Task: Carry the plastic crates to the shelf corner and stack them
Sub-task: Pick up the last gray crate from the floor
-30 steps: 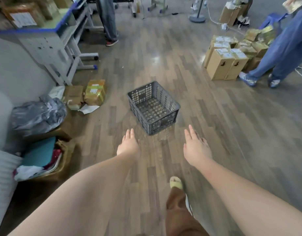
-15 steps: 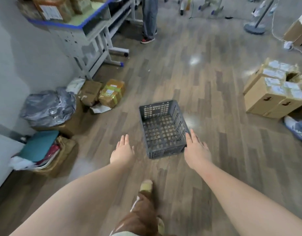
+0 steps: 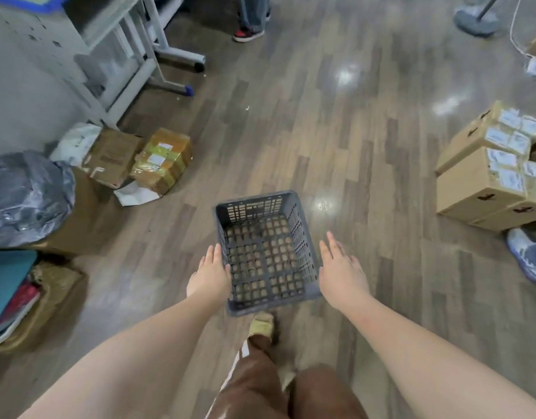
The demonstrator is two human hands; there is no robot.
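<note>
An empty grey plastic crate (image 3: 264, 207) with slotted walls stands on the wooden floor just ahead of my feet. My left hand (image 3: 210, 275) lies flat along its left rim, fingers straight and together, touching or nearly touching the wall. My right hand (image 3: 342, 267) is beside the right rim, fingers spread, with no grip on it. Both arms reach down from the bottom of the view. No other crate is in view.
Taped cardboard parcels (image 3: 160, 160) and a grey bag (image 3: 24, 195) lie at the left by a grey metal shelf frame (image 3: 151, 55). Labelled cartons (image 3: 490, 173) sit at the right with another person's shoe (image 3: 526, 255) next to them. A second person's feet (image 3: 248, 33) stand at the far top.
I have stepped up to the crate. Both hands moved forward from in front of it to either side of its rim, and the crate now sits closer and lower in view.
</note>
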